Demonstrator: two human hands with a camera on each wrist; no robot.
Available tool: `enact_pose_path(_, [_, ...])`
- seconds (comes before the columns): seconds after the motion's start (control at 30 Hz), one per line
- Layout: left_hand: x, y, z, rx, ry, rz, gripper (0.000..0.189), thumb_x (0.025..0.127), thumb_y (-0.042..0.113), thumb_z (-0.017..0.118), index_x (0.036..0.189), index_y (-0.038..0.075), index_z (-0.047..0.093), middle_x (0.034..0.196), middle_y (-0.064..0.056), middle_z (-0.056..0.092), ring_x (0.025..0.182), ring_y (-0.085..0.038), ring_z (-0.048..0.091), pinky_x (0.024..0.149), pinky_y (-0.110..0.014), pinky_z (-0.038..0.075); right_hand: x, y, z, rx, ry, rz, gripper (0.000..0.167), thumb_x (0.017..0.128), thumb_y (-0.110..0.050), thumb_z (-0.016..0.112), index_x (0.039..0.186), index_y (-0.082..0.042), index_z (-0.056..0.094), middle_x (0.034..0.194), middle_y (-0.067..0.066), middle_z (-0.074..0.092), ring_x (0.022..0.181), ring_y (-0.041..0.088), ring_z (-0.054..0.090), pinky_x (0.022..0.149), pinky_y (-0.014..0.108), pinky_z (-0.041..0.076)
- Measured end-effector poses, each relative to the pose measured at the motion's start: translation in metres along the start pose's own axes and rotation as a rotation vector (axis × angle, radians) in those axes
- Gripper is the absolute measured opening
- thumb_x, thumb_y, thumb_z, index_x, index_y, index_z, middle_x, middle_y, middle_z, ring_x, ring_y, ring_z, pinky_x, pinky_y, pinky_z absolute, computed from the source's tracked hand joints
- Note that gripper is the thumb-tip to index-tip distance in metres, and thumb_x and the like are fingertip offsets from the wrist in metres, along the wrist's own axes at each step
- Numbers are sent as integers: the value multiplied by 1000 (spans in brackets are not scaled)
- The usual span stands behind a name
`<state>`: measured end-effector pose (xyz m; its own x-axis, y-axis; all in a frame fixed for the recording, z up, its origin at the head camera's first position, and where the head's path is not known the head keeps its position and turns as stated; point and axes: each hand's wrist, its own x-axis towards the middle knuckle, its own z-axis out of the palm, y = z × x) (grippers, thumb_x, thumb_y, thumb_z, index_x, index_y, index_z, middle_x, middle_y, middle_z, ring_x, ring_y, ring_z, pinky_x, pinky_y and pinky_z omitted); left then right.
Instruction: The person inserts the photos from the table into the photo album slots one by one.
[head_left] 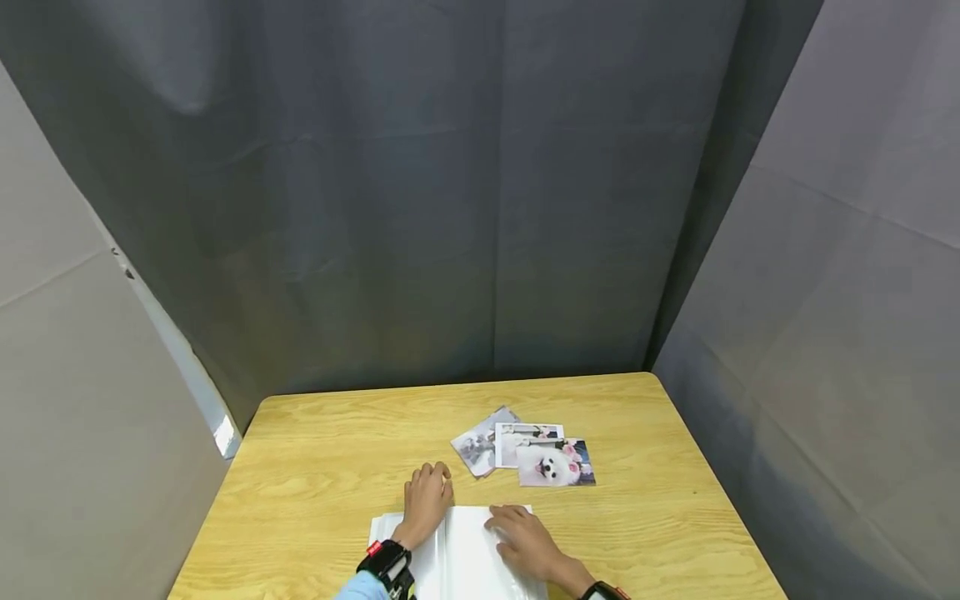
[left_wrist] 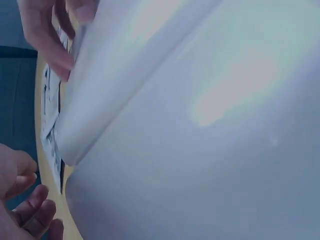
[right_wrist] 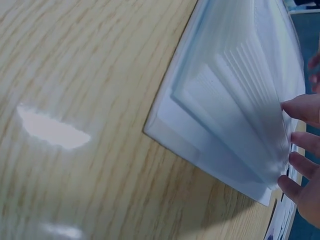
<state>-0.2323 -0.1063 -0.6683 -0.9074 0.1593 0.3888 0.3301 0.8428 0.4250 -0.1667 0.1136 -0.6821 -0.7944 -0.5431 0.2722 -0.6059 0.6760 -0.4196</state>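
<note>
A white photo album (head_left: 475,554) with a stack of translucent plastic sleeve pages (right_wrist: 235,100) lies spread at the table's near edge. My right hand (head_left: 525,542) rests on its right-hand page near the top, fingers spread. In the right wrist view its fingertips (right_wrist: 288,182) touch the fanned page edges. My left hand (head_left: 427,502) is beside the album's top edge, left of the fold. Its fingers (left_wrist: 37,215) are loosely bent around nothing in the left wrist view, where a glossy page (left_wrist: 200,160) fills most of the picture.
Beyond the album lie several overlapping photo prints, the front one a white dog with pink flowers (head_left: 557,463), another a greyish print (head_left: 480,446). The wooden table (head_left: 315,467) has a dark grey curtain (head_left: 390,208) behind it and pale cloth panels (head_left: 847,350) at both sides.
</note>
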Motion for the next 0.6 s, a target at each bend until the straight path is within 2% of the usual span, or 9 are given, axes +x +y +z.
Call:
enact_pose_path(0.13, [27, 0, 16, -50, -89, -10, 26, 90, 14, 73, 112, 5, 62, 101, -14, 59, 93, -36, 57, 68, -48, 44, 1, -1, -4, 5, -39, 24, 29, 85, -10, 71, 114, -14, 68, 134, 14, 59, 120, 31, 54, 96, 51, 46])
enact_pose_path(0.23, [41, -5, 33, -31, -162, 20, 44, 90, 22, 73, 128, 5, 58, 123, -20, 57, 115, -41, 52, 79, -58, 44, 1, -3, -9, 22, -88, 54, 29, 86, -11, 72, 114, -14, 68, 135, 13, 58, 121, 29, 54, 98, 50, 46])
enact_pose_path(0.3, [46, -8, 44, -10, -204, 34, 54, 90, 27, 73, 136, 7, 54, 136, -23, 51, 126, -43, 45, 87, -64, 41, 0, -3, -11, 30, -118, 74, 28, 87, -12, 72, 114, -15, 68, 135, 12, 58, 122, 28, 53, 99, 49, 46])
enact_pose_path(0.4, [54, -11, 59, 10, -236, 33, 63, 88, 33, 75, 142, 12, 50, 145, -25, 44, 134, -45, 37, 91, -69, 37, 1, -1, -12, 19, -120, 72, 26, 87, -14, 71, 114, -16, 68, 134, 11, 59, 121, 27, 53, 98, 47, 47])
enact_pose_path(0.5, [54, -11, 66, 24, -277, -7, 70, 86, 37, 76, 147, 17, 46, 149, -27, 39, 138, -47, 31, 94, -73, 32, 0, -1, -9, -4, -98, 39, 26, 87, -13, 71, 113, -16, 69, 132, 13, 60, 119, 27, 55, 96, 46, 47])
enact_pose_path(0.6, [56, -8, 69, 73, -313, -22, 72, 85, 38, 77, 147, 18, 46, 146, -30, 39, 137, -47, 31, 94, -72, 31, -2, 2, -8, -26, -67, 2, 26, 86, -12, 71, 112, -15, 69, 131, 14, 61, 117, 27, 56, 94, 45, 48])
